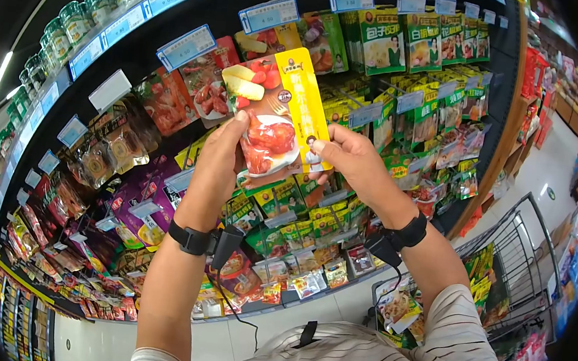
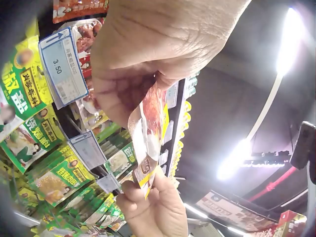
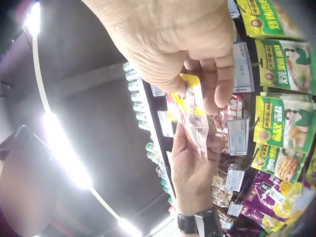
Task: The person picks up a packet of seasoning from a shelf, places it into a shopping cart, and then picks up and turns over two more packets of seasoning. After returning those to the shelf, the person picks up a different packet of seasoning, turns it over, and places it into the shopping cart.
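A flat seasoning packet [image 1: 274, 120], printed with red chicken wings and a yellow strip, is held up before the shelves in the head view. My left hand [image 1: 226, 143] grips its lower left edge, thumb on the front. At the lower right corner my right hand [image 1: 354, 155] pinches it between thumb and fingers. Seen edge-on in the left wrist view, the packet [image 2: 150, 131] spans both hands. In the right wrist view its yellow end [image 3: 185, 98] sits under my right thumb, and the fingers lie behind it.
Green and yellow seasoning packets [image 1: 385, 44] hang on hooks behind, with price tags [image 1: 270, 15] above. Jars [image 1: 75, 21] line the upper left shelf. Purple packets [image 1: 143, 208] hang lower left. A wire shopping cart [image 1: 520, 272] with packets stands at the right.
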Demonstrator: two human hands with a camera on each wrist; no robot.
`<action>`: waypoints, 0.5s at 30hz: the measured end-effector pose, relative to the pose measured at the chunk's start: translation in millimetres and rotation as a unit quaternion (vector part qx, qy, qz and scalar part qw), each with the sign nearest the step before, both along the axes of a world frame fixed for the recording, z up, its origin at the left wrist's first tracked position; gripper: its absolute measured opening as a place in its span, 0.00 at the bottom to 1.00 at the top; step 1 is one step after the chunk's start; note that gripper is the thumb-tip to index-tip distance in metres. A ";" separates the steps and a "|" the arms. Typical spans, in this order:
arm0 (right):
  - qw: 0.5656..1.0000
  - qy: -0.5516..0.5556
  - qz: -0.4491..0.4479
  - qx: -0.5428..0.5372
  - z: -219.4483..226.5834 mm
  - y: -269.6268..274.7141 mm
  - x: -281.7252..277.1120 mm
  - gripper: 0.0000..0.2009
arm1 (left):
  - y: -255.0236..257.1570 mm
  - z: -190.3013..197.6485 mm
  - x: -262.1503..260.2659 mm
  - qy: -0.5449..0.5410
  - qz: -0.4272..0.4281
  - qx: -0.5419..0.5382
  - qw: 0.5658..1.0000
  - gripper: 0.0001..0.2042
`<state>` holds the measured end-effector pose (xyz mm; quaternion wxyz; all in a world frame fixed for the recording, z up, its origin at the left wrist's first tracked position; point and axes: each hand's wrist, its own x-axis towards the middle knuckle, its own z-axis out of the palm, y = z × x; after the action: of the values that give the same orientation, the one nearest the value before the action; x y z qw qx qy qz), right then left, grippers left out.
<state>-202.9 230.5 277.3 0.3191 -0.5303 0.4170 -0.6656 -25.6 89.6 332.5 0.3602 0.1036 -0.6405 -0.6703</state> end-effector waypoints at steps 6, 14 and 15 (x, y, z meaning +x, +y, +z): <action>1.000 -0.024 -0.003 -0.011 2.3 1.0 -4.4 0.13 | 4.3 -2.1 6.9 -0.061 0.017 -0.066 0.996 0.15; 0.991 0.072 -0.037 -0.102 12.6 27.7 27.7 0.21 | 38.8 -21.1 -3.1 0.060 0.006 0.075 0.995 0.12; 0.979 0.126 -0.033 -0.157 13.1 29.3 37.5 0.23 | 38.8 -27.3 -1.9 0.079 -0.025 0.069 0.994 0.14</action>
<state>-165.4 259.7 290.4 0.1544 -0.6398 0.3613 -0.6606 -27.5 128.4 305.3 0.3848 0.0586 -0.5645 -0.7279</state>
